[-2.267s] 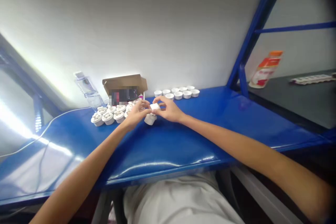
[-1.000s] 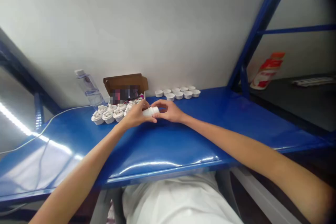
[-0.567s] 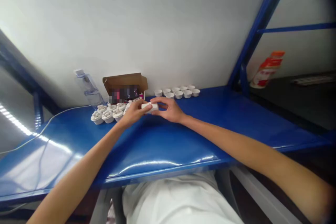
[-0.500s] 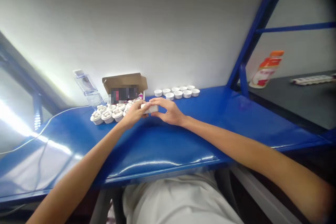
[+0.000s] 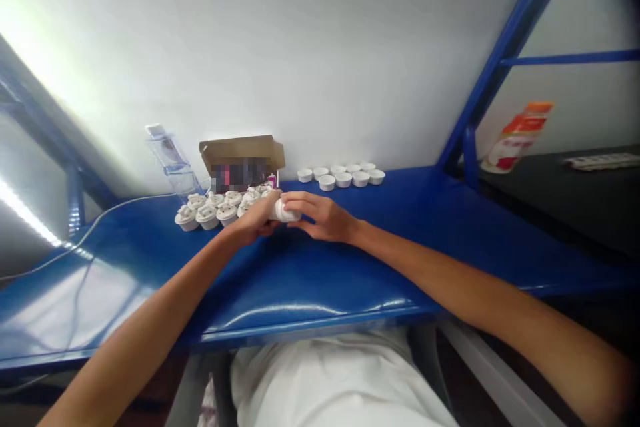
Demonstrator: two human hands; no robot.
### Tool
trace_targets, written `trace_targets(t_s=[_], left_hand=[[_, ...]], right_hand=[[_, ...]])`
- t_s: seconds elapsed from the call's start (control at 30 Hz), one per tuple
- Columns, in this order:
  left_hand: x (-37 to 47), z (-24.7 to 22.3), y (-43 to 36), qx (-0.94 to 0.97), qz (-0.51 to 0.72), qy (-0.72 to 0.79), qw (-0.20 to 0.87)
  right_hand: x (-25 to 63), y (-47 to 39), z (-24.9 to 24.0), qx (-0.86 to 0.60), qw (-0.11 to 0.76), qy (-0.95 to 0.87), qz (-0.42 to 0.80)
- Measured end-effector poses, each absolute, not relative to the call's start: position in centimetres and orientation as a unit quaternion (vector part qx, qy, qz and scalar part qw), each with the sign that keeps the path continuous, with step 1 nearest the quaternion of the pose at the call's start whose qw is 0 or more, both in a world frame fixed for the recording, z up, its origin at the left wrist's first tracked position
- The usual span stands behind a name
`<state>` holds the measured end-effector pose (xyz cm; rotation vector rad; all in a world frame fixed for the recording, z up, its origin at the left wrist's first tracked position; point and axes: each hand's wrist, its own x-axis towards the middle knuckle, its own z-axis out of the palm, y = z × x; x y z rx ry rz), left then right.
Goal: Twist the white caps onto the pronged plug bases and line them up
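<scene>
My left hand grips a white cylindrical fitting, my right hand pinches its end: two-handed handling, the next move wanting steadiness, I judge

A single head-worn camera — looking forward and down over the blue table at both hands.

This looked like a workshop-style bench station — a glossy blue worktop across the middle of the frame, blue metal supports at upper right, and repeated small white parts at center: lidless cups set in 2 rows, capped pieces clustered left of them.
</scene>
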<state>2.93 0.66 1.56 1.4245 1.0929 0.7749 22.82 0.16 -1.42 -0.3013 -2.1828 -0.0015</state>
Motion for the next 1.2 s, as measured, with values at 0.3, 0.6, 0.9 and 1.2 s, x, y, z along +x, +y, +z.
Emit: trace_targets(t_s=[0.3, 0.6, 0.9, 1.2], left_hand=[[4.4, 1.2, -0.6, 0.736, 0.436, 0.446, 0.263], [3.9, 0.1, -0.8, 0.846, 0.371, 0.384, -0.001], [4.8, 1.0, -1.0, 0.75, 0.459, 0.396, 0.263], [5.2, 0.5, -0.9, 0.684, 0.498, 0.418, 0.331]], right_hand=[[21.2, -0.9, -2.5, -0.328, 0.485, -0.694, 0.419], [20.3, -2.0, -1.0, -0.377, 0.371, -0.512, 0.676], [21.1, -1.6, -1.1, -0.381, 0.531, -0.68, 0.332], [21.6, -1.4, -1.9, -0.307, 0.512, -0.775, 0.207]])
